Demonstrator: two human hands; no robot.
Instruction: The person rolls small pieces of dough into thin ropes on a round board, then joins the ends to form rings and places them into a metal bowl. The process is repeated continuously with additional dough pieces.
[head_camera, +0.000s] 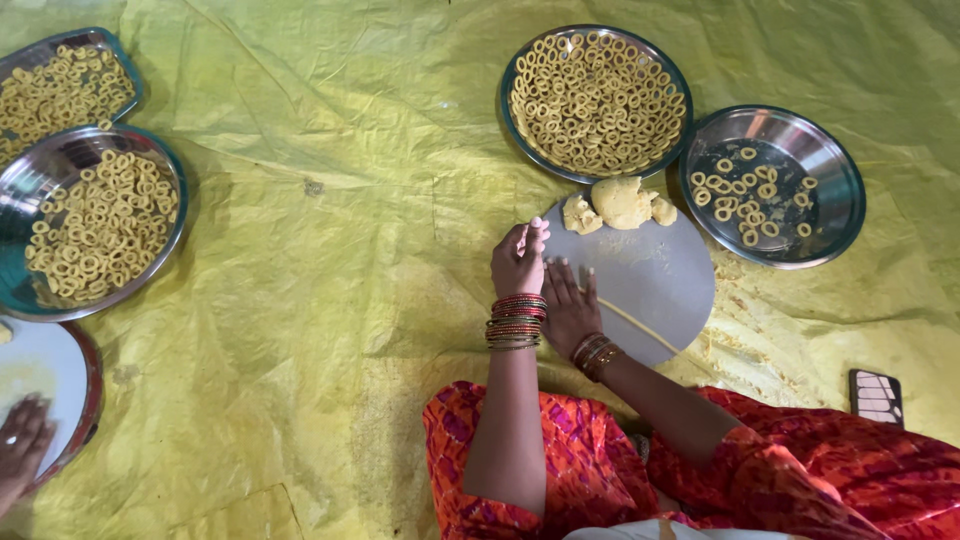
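Floor: I see a yellow sheet under a round board.
Left hand: pinched shut on a dough bit.
Right hand: flat, open, rolling the dough strand.
Next: I judge looping a ring.

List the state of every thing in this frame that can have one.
Left hand: fingertips pinched together, raised over the board.
Right hand: flat, palm down on round grey board.
Dough strand: rolled thin, lying on board.
Dough lumps: unshaped, at board's far edge.
Top steel plate: full of dough rings.
Right steel plate: partly filled.
Left steel plate: mostly filled.
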